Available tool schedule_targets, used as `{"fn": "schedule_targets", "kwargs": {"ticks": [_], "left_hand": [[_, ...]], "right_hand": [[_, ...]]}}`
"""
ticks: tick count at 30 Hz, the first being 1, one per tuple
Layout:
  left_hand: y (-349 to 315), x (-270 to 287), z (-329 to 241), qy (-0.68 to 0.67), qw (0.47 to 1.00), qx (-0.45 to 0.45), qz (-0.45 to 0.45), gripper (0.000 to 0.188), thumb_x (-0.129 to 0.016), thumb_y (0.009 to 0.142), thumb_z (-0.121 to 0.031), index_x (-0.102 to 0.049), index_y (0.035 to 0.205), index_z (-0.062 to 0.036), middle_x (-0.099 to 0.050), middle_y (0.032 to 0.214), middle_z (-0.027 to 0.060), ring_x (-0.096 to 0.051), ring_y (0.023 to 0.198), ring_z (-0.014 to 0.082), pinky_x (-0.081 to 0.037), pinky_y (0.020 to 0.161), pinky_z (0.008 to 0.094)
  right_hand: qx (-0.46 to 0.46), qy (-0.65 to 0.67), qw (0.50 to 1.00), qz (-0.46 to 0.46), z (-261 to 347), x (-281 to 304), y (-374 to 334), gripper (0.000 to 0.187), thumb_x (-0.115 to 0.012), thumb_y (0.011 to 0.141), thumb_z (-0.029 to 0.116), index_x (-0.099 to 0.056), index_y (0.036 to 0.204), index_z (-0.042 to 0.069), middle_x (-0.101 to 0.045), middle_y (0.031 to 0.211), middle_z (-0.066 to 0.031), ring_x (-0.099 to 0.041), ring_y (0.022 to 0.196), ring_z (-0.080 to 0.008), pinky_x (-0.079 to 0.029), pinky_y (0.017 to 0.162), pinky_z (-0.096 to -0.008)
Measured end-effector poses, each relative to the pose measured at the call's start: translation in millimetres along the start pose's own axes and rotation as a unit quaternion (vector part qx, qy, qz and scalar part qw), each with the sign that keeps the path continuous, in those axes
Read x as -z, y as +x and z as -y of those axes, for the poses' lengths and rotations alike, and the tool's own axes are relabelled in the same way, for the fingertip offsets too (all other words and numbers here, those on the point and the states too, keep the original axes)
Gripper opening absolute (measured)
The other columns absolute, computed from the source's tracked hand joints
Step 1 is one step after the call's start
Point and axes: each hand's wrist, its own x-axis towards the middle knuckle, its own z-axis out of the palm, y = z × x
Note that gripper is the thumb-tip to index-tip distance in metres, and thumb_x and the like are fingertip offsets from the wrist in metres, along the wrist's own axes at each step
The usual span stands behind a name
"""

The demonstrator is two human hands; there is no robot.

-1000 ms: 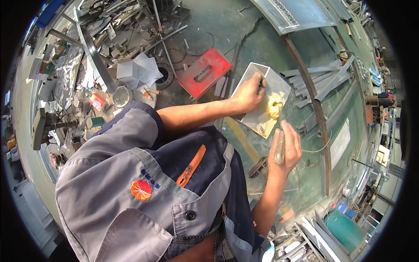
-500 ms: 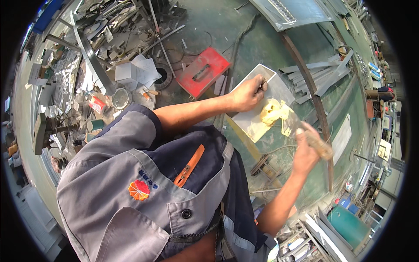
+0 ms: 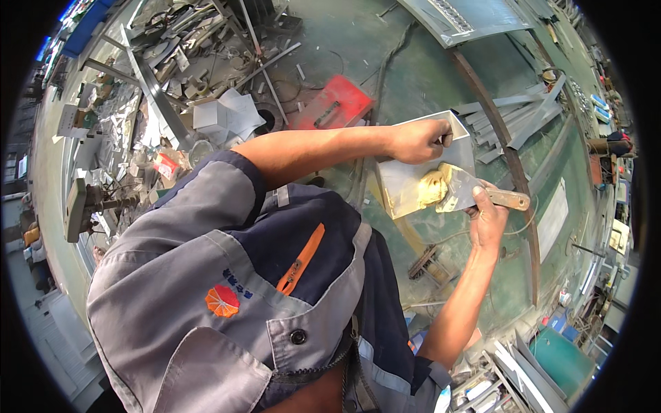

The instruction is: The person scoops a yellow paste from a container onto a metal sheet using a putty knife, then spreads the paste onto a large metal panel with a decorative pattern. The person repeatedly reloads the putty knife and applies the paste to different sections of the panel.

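Note:
A shallow grey metal tray (image 3: 463, 155) with a raised light rim is held out in front of me. My left hand (image 3: 421, 140) is closed at its far end, fingers curled by the rim; the exact grip is partly hidden. On the tray's flat surface lies a soft lump of yellow putty (image 3: 431, 190). My right hand (image 3: 487, 217) is wrapped round a putty knife (image 3: 509, 199) with a wooden handle, thumb on top near the blade. The broad metal blade points left, its front edge coated with yellow putty and right against the lump.
A red toolbox-like case (image 3: 337, 103) with a dark handle sits beyond my left forearm. Scrap and offcuts (image 3: 165, 62) are heaped at the far left. Metal strips (image 3: 527, 113) and a curved brown bar (image 3: 492, 113) lie to the right. A green drum (image 3: 561, 361) stands lower right.
The tray and both hands have shifted slightly right. The putty knife, blurred before and tilted downward, is now steady and nearly level, with its blade against the putty.

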Motion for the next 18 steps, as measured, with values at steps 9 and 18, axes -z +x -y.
{"fn": "schedule_targets", "kwargs": {"ticks": [9,18], "left_hand": [[29,-21,10,0.036,0.996,0.053,0.055,0.019,-0.056,0.083,-0.008,-0.058,0.100,0.0008,-0.059,0.088,0.0119,-0.057,0.084,0.0211,-0.047,0.077,0.0364],[49,-57,23,0.088,0.986,0.112,0.084,0.025,-0.057,0.083,-0.010,-0.061,0.105,0.0028,-0.065,0.097,0.0183,-0.064,0.093,0.0292,-0.050,0.083,0.0397]], "right_hand": [[-0.020,0.054,0.998,-0.001,-29,13,-5,0.039,-0.081,0.086,0.020,-0.065,0.111,-0.005,-0.070,0.096,-0.0080,-0.067,0.074,-0.0109,-0.056,0.060,-0.0234],[-0.054,0.122,0.991,-0.001,-62,35,-13,0.041,-0.082,0.083,0.022,-0.066,0.110,-0.004,-0.070,0.095,-0.0075,-0.068,0.074,-0.0128,-0.060,0.062,-0.0259]]}}
